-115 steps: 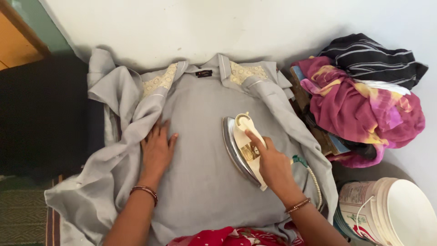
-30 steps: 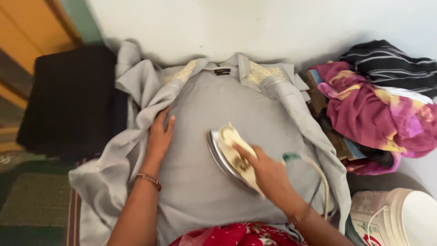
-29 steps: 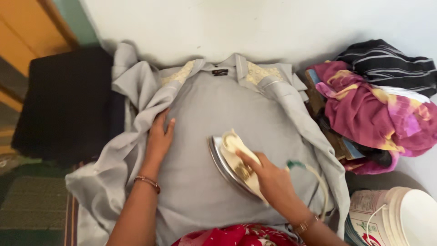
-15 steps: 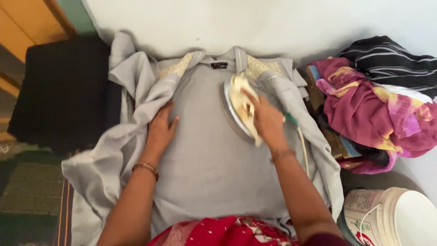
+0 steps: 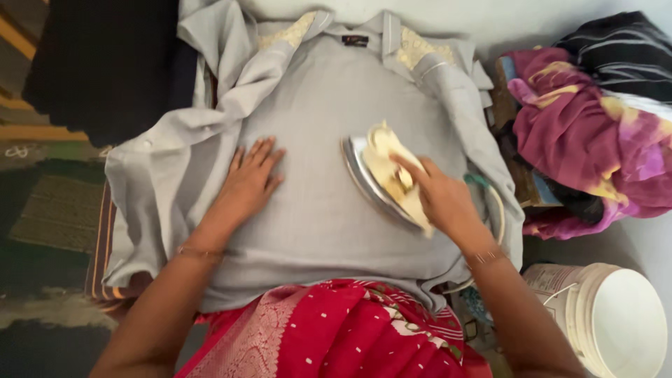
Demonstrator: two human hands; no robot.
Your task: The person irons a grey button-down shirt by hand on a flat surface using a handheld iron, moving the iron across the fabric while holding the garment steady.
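A grey shirt (image 5: 315, 175) lies spread front-down on the ironing surface, collar away from the person, and takes up nearly all of it. The right hand (image 5: 441, 199) is closed around the handle of a cream-topped iron (image 5: 381, 178), whose soleplate sits flat on the right half of the shirt's back, about mid-height. The left hand (image 5: 248, 182) is open, palm down and fingers spread, pressing the cloth just left of centre and well apart from the iron.

The middle panel between the hands looks smooth, so by my reading the centre of the back is largely done. The left sleeve (image 5: 161, 175) is bunched and folded over itself, and the right sleeve (image 5: 462, 119) runs creased down the far side (the embroidered shoulder patches near the collar look untouched too); these seem to remain.

Open room is thin. On the right the shirt's edge drops off close beside the iron, where its cord (image 5: 490, 199) loops, and just past that sits a heap of magenta and striped clothes (image 5: 595, 119). A white bucket (image 5: 616, 318) stands below near the right forearm. Dark cloth (image 5: 98, 63) borders the upper left. The freest run for the iron is leftward and toward the collar.
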